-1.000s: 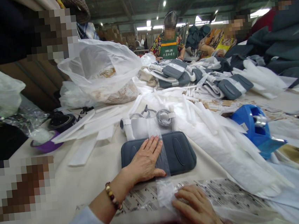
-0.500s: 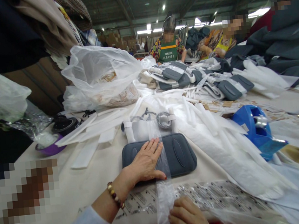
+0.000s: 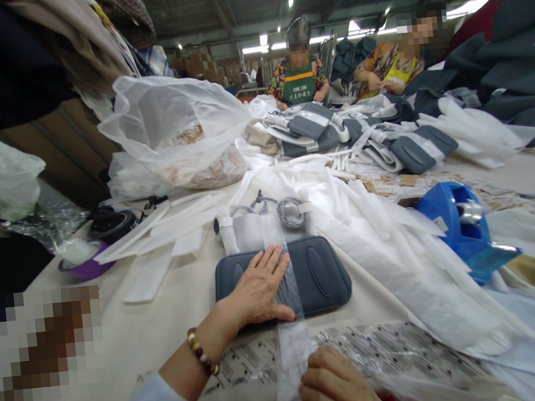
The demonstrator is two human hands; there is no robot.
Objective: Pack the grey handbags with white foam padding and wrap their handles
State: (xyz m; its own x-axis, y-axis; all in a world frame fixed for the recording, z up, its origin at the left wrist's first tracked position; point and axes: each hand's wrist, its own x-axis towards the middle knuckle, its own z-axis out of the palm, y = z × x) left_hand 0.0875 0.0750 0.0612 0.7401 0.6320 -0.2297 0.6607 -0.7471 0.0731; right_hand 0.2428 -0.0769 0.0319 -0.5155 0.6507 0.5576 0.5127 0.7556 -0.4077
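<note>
A dark grey padded cushion point(image 3: 319, 274) lies flat on the table in front of me. My left hand point(image 3: 257, 290) rests flat on its left half, fingers spread. A clear plastic strip point(image 3: 284, 300) runs across the cushion's middle from the far side toward me. My right hand point(image 3: 335, 386) is closed on the strip's near end at the bottom edge of the view. Behind the cushion sit white straps with metal rings point(image 3: 290, 211).
A blue tape dispenser point(image 3: 459, 229) stands at the right. White fabric strips point(image 3: 396, 257) spread across the table. A large plastic bag point(image 3: 180, 133) sits at the back left, a purple bowl point(image 3: 87, 265) at the left. Several other people work at the far end.
My right hand has drawn toward me and closed on the near end of the clear strip. My left hand has stayed on the cushion.
</note>
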